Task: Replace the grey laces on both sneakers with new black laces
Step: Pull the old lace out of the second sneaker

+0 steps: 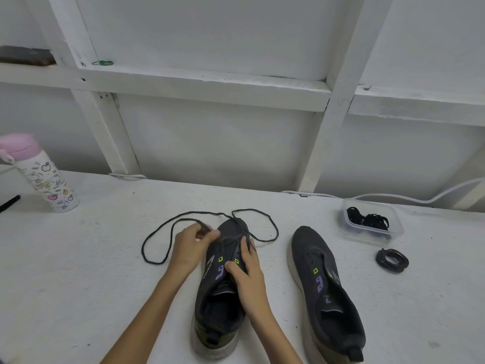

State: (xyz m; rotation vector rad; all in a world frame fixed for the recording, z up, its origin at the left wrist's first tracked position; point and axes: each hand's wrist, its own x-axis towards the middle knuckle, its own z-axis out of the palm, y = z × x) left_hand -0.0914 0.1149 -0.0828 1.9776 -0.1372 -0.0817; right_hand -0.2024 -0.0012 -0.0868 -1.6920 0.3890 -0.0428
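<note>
Two dark grey sneakers stand toe-away on the white table. The left sneaker has a grey lace threaded through its front eyelets only, with long loops trailing over the table to the left and past the toe. My left hand pinches that lace beside the shoe's toe. My right hand presses on the same shoe's tongue and eyelet row, holding it steady. The right sneaker lies apart with no lace in it. A coil of black lace rests to its right.
A clear plastic tub with more black laces sits at the back right. A pink-lidded patterned bottle stands at the far left. A white cable runs along the wall at the table's back edge.
</note>
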